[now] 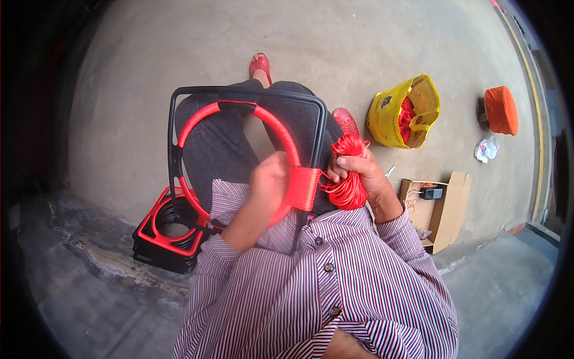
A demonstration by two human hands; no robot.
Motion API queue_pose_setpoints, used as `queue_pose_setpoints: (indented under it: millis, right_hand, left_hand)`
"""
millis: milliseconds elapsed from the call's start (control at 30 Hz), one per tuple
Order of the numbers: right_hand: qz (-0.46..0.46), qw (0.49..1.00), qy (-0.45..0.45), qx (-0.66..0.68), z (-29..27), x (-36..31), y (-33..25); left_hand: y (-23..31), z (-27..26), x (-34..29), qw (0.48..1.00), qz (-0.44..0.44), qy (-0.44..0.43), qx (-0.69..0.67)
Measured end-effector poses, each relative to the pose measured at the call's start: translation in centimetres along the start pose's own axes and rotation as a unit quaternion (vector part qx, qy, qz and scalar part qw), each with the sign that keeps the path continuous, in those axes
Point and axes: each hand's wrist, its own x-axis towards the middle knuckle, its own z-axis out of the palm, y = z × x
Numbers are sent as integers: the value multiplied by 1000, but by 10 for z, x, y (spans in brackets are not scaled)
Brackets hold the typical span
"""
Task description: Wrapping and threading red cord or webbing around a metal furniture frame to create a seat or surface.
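A black metal frame (248, 91), squarish with rounded corners, rests across my lap with a ring (280, 128) inside it. Red cord wraps much of the ring, while short black stretches stay bare. Flat red winding (304, 188) binds the ring to the frame's right side. My left hand (270, 173) is inside the ring, close beside that winding; it is blurred and its fingertips are hidden. To the right of the frame, my right hand (362, 170) is closed around a hank of red cord (347, 191), from which strands run to the winding.
Stacked black frames with a red-wrapped one (170, 224) on top stand at left. A yellow bag (385, 119) holding red cord is on the floor at right, near an orange-covered stool (501, 110), crumpled plastic (487, 149), scissors (390, 172) and an open cardboard box (451, 209).
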Motion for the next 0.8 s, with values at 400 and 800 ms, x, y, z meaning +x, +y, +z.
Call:
queue_pose_setpoints:
  millis: [400, 800]
  right_hand:
    - [-25, 996, 90, -15, -36, -2, -20]
    - [-320, 841, 431, 61, -205, -58, -93]
  left_hand:
    - [12, 17, -4, 999, 13, -34, 39]
    - [11, 17, 2, 997, 28, -30, 58]
